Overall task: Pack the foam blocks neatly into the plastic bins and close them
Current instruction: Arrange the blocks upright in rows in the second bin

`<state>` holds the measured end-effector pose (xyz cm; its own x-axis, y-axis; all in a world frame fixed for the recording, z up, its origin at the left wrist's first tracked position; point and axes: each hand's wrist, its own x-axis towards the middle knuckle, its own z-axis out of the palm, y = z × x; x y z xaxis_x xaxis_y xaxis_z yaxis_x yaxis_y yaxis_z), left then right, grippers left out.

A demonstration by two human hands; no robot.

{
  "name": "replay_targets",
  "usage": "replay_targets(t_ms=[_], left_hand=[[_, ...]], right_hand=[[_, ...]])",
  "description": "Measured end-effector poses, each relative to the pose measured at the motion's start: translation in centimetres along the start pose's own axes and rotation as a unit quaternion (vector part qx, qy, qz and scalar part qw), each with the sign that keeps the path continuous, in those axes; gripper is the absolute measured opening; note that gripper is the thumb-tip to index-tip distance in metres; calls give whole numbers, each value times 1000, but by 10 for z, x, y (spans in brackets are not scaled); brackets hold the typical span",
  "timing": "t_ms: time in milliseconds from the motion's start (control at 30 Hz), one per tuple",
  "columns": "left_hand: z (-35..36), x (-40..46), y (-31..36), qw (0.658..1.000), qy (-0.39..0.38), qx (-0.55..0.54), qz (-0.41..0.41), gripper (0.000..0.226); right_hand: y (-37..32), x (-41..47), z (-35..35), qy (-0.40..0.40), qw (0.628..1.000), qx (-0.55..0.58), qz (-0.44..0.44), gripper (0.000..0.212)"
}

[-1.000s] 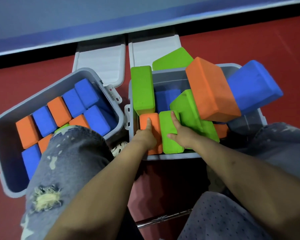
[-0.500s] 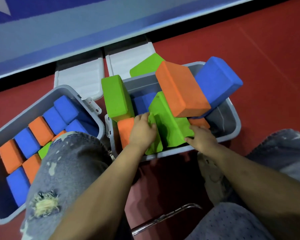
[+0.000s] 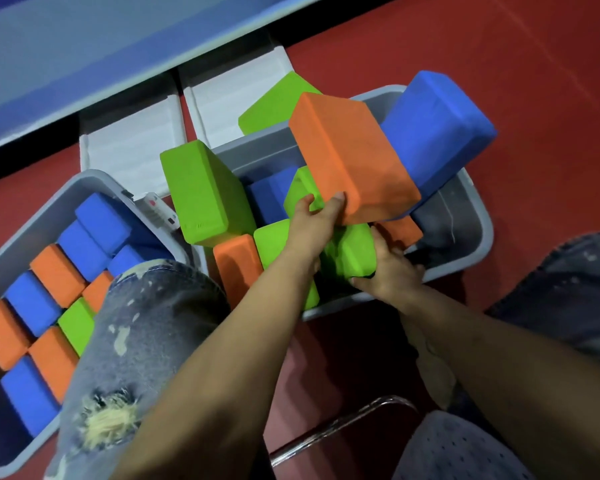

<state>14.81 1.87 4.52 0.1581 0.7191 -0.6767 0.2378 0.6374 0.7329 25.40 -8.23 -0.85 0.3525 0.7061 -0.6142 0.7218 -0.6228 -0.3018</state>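
Two grey moulded plastic bins sit on a red floor: the left bin (image 3: 49,199) holds matte rectangular foam blocks in snug rows of blue, orange and green, while the right bin (image 3: 478,216) overflows with a loose jumble. A large orange block (image 3: 350,157) tilts atop it, a blue block (image 3: 433,129) leaning beyond. White ribbed lids (image 3: 132,150) lie flat on the far side. The left hand (image 3: 312,226) curls over a slanted green block (image 3: 350,254); the right hand (image 3: 392,271) appears to grip its near end, thumb beneath.
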Motion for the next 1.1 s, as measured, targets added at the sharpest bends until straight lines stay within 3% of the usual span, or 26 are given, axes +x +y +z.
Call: replay_targets(t_ms=[100, 233, 333, 433, 533, 767, 933, 1100], left_hand=[[6, 16, 13, 1000, 5, 0, -24, 119], [23, 26, 23, 994, 42, 99, -24, 126], [28, 37, 26, 992, 70, 103, -14, 116], [19, 15, 50, 992, 100, 70, 33, 86], [-10, -10, 75, 984, 123, 100, 80, 89], [-102, -66, 103, 975, 137, 101, 145, 58], [-142, -98, 93, 965, 186, 82, 167, 59], [-162, -97, 86, 961, 214, 28, 172, 51]], right_hand=[[3, -1, -3, 2, 1000, 13, -7, 108], [7, 1, -5, -2, 1000, 29, -12, 108], [5, -1, -10, 6, 998, 52, -31, 109], [-4, -5, -18, 34, 993, 92, -65, 104], [-21, -13, -27, 74, 986, 113, -102, 89], [-38, -39, -49, 170, 967, 113, -151, 76], [-64, -55, -73, 327, 918, 152, -164, 73], [-84, -69, -119, 319, 936, 75, -131, 64]])
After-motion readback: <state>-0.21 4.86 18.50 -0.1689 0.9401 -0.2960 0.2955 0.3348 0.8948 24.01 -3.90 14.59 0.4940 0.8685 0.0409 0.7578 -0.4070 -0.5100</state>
